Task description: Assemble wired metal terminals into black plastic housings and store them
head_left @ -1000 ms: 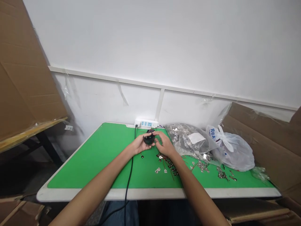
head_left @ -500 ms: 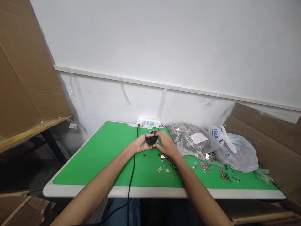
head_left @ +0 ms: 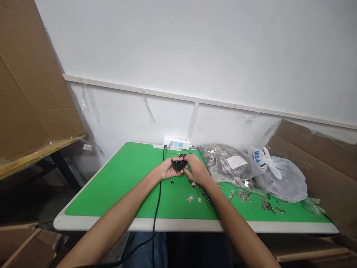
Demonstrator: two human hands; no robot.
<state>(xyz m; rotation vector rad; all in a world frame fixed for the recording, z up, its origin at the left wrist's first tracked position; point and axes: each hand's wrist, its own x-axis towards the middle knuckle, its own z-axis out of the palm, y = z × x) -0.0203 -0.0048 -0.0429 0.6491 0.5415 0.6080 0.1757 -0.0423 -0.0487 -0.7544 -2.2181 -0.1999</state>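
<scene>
A round black plastic part (head_left: 179, 165), curved like a shallow cup, is held up between both hands over the green table top. My left hand (head_left: 168, 169) grips its left side, thumb along the near rim. On the other side my right hand (head_left: 196, 169) has its fingers closed on the right edge of the part. What the right fingertips do inside it is too small to make out. Below the hands lie small metal pieces (head_left: 190, 198) and a heap of them with thin brown wires (head_left: 205, 195), partly behind my right forearm.
A white power strip (head_left: 177, 143) stands against the wall, and a black cable (head_left: 157, 204) runs from it over the table edge. To the right are a clear bag of metal parts (head_left: 223, 163), a tied white bag (head_left: 284, 180) and cardboard (head_left: 320, 178). More metal pieces (head_left: 267, 204) lie nearby.
The black part has tilted slightly in my hands, and the right fingers have shifted a little on its edge. The whole view has moved slightly.
</scene>
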